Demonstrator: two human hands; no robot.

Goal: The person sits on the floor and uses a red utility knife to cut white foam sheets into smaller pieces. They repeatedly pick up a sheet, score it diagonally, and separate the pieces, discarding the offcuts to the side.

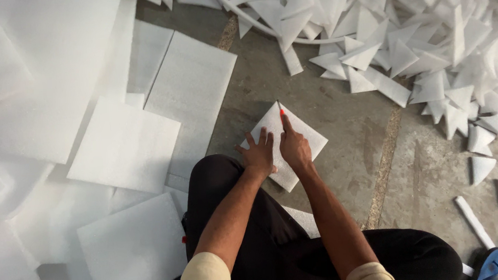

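Concrete floor bears a foam square (286, 140) turned diamond-wise, corner pointing away.

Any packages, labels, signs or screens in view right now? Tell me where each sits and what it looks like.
None: no package, label, sign or screen shows.
Only plain white foam: the square white foam sheet on the grey concrete floor under both hands.
Left hand lies flat on it; right hand holds a thin red-tipped cutter.
Piles of white foam triangles lie top right.
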